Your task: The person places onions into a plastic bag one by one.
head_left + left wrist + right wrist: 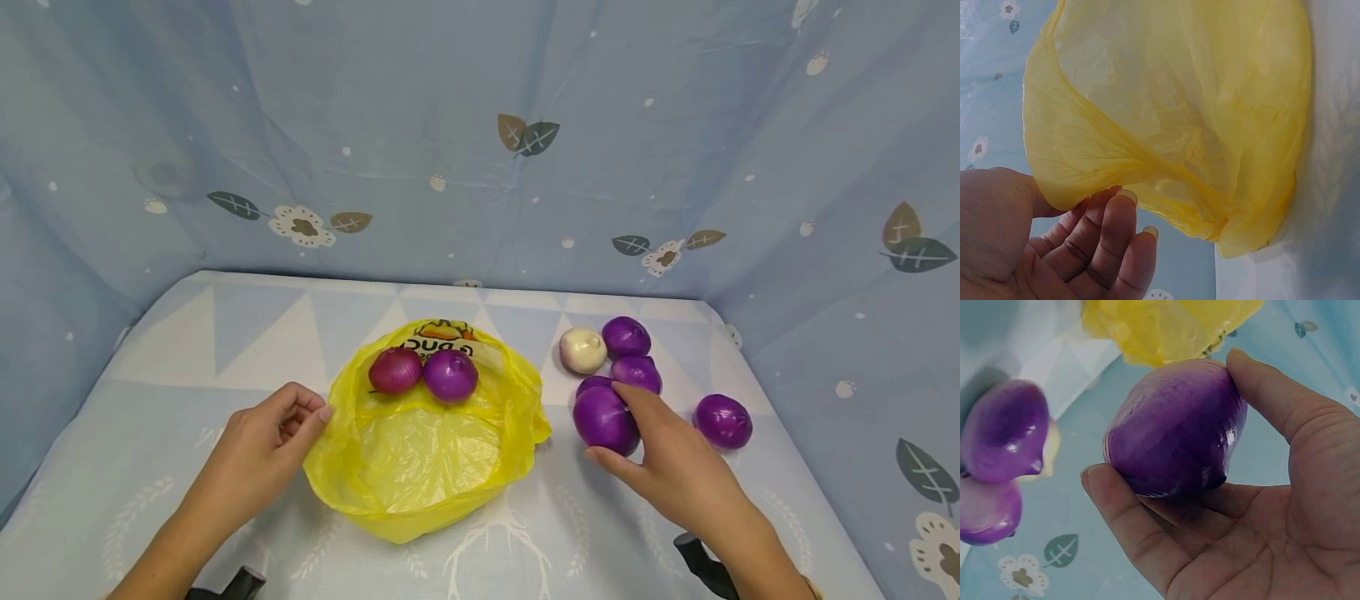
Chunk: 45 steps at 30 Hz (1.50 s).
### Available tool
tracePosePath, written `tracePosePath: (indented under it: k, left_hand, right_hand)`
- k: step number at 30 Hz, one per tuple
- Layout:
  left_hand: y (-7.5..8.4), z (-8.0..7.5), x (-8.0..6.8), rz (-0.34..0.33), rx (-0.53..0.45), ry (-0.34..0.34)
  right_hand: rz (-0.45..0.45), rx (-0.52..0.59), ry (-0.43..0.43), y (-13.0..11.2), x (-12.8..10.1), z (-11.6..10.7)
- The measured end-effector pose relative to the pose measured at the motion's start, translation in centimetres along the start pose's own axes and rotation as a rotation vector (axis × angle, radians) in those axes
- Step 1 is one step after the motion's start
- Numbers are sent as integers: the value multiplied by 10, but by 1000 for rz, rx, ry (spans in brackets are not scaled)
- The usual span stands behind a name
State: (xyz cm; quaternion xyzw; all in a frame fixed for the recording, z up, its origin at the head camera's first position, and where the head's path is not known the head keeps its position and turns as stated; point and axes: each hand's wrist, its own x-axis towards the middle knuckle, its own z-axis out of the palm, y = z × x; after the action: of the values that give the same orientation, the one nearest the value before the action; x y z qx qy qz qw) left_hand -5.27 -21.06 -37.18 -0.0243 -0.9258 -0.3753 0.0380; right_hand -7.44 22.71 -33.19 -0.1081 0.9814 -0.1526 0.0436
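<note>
My right hand (667, 467) curls thumb and fingers around a glossy purple onion (604, 419) on the table, right of the yellow bag (427, 450). My left hand (262, 450) pinches the bag's rim. Two onions lie inside the bag; four purple and one white onion (582, 350) lie loose nearby.

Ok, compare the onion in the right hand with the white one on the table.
The held onion is deep purple; the white onion is pale cream. The right hand grips the purple one, thumb and fingers curled round it, while the white one lies untouched on the table, farther back beside other purple onions. The held one also looks larger. Both are round and glossy, and both are outside the yellow bag.
</note>
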Motion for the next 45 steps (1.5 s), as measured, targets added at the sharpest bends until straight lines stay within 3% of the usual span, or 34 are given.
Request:
tracePosePath:
  k: [10,27,45]
  left_hand:
    - [2,-1,1,14,5,12]
    - [2,0,2,17,7,3]
    - [1,1,-1,9,-16,-1]
  right_hand:
    - [-111,29,36,-18,9,-6]
    - [-322,-16,74,-51,34,-11]
    - [-389,90,-16,-82,54,-2]
